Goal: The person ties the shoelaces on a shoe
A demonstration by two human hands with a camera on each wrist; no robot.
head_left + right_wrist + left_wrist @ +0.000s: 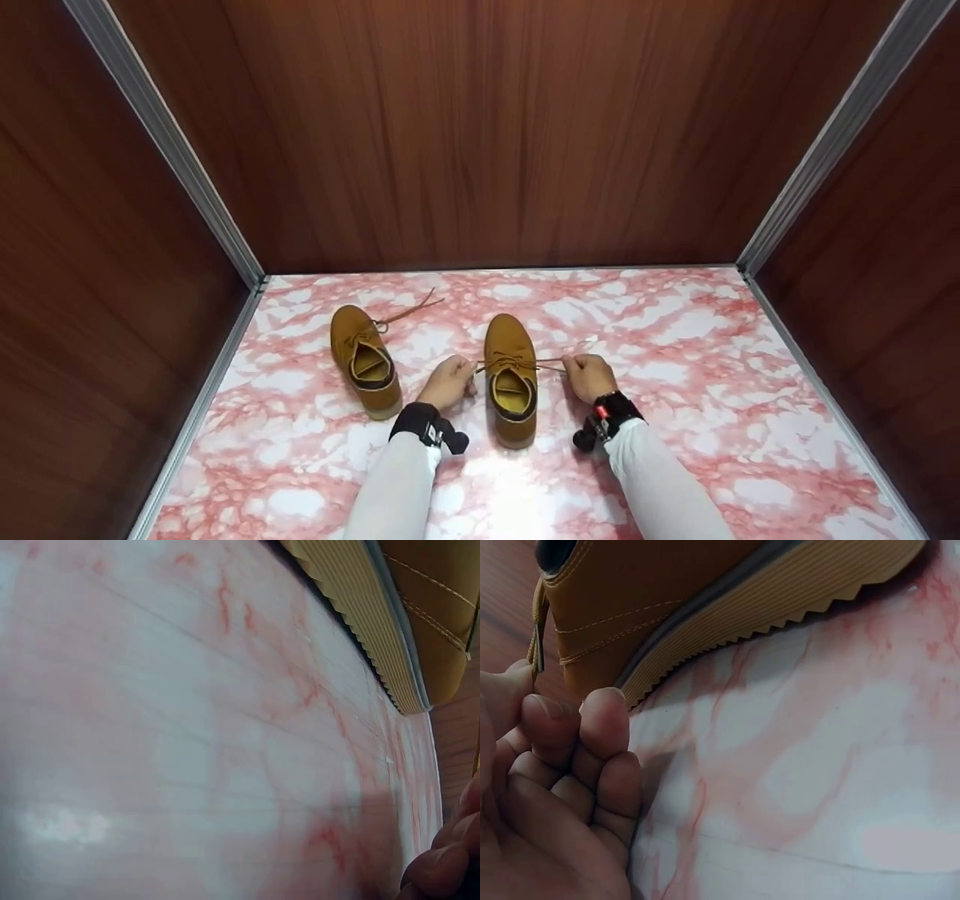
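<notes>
A tan lace-up shoe (508, 334) stands between the two hands, its toe pointing to the back wall. My left hand (448, 381) pinches a shoelace on the shoe's left side. In the left wrist view, that shoelace (538, 622) runs down from the shoe to the thumb and fingertip, and the other fingers are curled. On the other side my right hand (590, 376) pinches the lace (550, 360), which is drawn out sideways from the shoe. The right wrist view catches only some fingers (442, 866) at its lower right corner, beside the shoe's ridged sole (352, 615).
A second tan shoe (351, 326) stands to the left, slightly turned, with its loose lace (409, 310) trailing right on the red-and-white marbled surface (697, 442). Dark wood-look panels (495, 135) with grey metal edging enclose the back and both sides.
</notes>
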